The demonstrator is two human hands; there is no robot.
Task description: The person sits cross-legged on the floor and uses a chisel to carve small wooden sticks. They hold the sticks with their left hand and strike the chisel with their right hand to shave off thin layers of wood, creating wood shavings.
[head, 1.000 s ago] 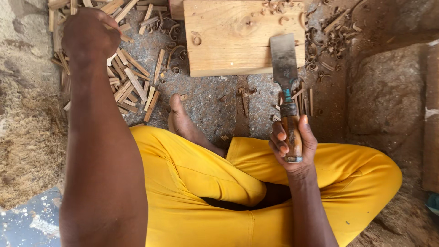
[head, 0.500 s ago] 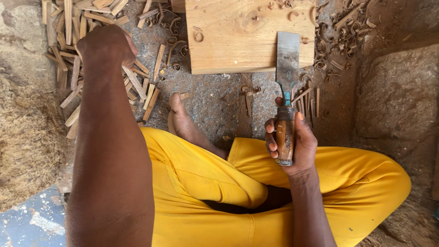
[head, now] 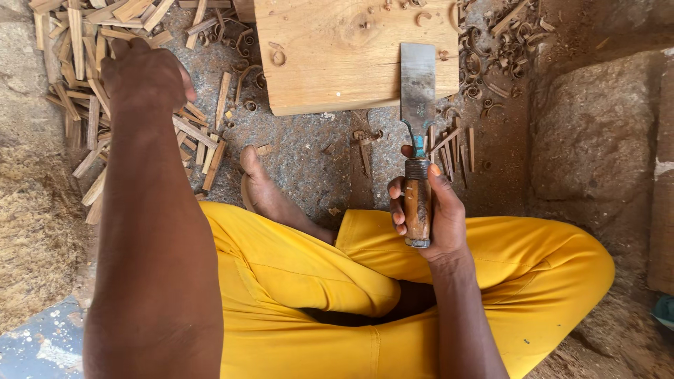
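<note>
Head view: right hand [head: 430, 210] clenched around wide flat steel chisel with brown wooden handle [head: 417, 140]; left hand [head: 144, 74] rests on pile of thin wooden strips [head: 84, 84] far left, its grip hidden.

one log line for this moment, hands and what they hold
left hand: reaching into wood strips | right hand: grip on chisel, blade over board | seated cross-legged
</note>
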